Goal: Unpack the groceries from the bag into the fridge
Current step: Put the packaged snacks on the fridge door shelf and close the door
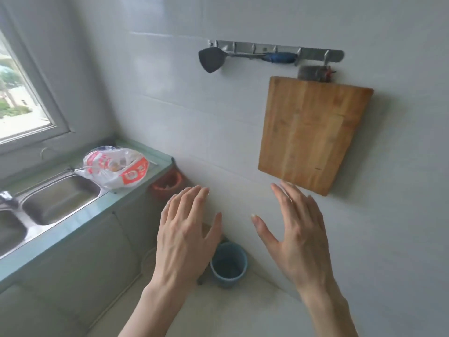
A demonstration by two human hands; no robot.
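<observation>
A white plastic grocery bag [114, 169] with red print lies on the pale green counter [73, 229] at its far end, beside the steel sink. Groceries show dimly through the plastic. My left hand [187, 229] and my right hand [296, 234] are both raised in front of me, palms away, fingers spread, holding nothing. Both hands hang in the air to the right of the counter, well apart from the bag. No fridge is in view.
A double steel sink [60, 203] is set into the counter under a window [21, 93]. On the tiled wall hang a wooden cutting board [313, 135] and a hook rail [277, 51] with a spatula. A blue bucket [228, 263] and an orange bin [167, 183] stand on the floor.
</observation>
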